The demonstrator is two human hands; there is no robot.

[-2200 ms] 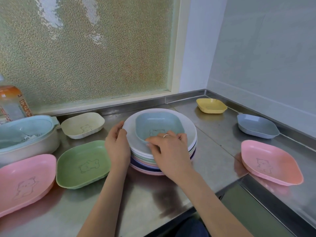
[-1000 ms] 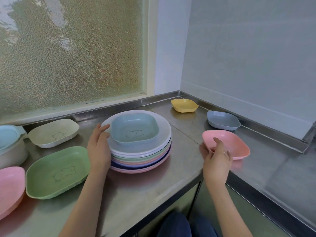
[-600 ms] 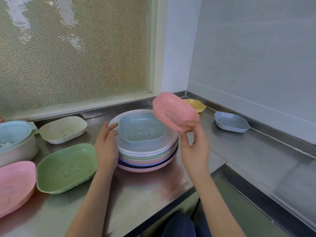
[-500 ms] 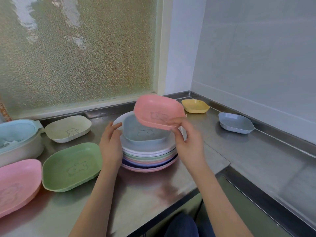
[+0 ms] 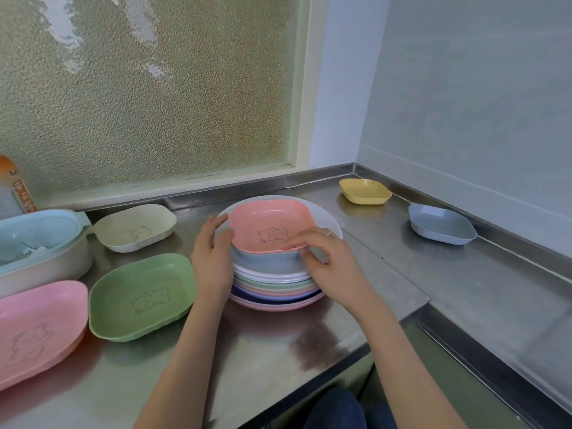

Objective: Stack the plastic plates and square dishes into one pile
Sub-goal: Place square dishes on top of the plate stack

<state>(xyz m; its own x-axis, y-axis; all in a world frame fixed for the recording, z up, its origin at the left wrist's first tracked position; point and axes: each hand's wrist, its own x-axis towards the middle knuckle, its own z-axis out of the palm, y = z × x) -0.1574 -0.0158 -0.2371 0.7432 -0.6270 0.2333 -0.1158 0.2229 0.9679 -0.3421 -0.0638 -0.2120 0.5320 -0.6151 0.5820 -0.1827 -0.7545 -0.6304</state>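
Setting: we look down at a steel counter (image 5: 266, 351) in a corner, below a frosted window (image 5: 148, 88)
Pile: a stack of round plates (image 5: 275, 292) sits mid-counter, with a blue dish (image 5: 269, 262) nested on top
Pink dish: the pink dish (image 5: 272, 226) rests in the blue one, at the very top of the pile, open side up
Right hand: our right hand (image 5: 328, 261) pinches the near rim of the pink dish, thumb and fingertips curled onto its edge
Left hand: our left hand (image 5: 212, 258) lies flat against the left side of the pile, fingers nearly straight, gripping nothing – it steadies the stack
Doing it well: we judge the dish is being seated – press the rim down evenly, square its corners with the dish beneath, and keep the left hand bracing so the plates do not slide
Which way it lies: the longer side of the pink dish runs left to right; its printed bear faces up, towards us
Still loose: a green dish (image 5: 142, 297), a second pink dish (image 5: 37, 329) and a cream dish (image 5: 136, 227) lie to the left; a yellow dish (image 5: 365, 191) and a grey-blue dish (image 5: 441, 223) sit well apart on the right
Also there: a lidded tub (image 5: 40, 246) at the far left edge
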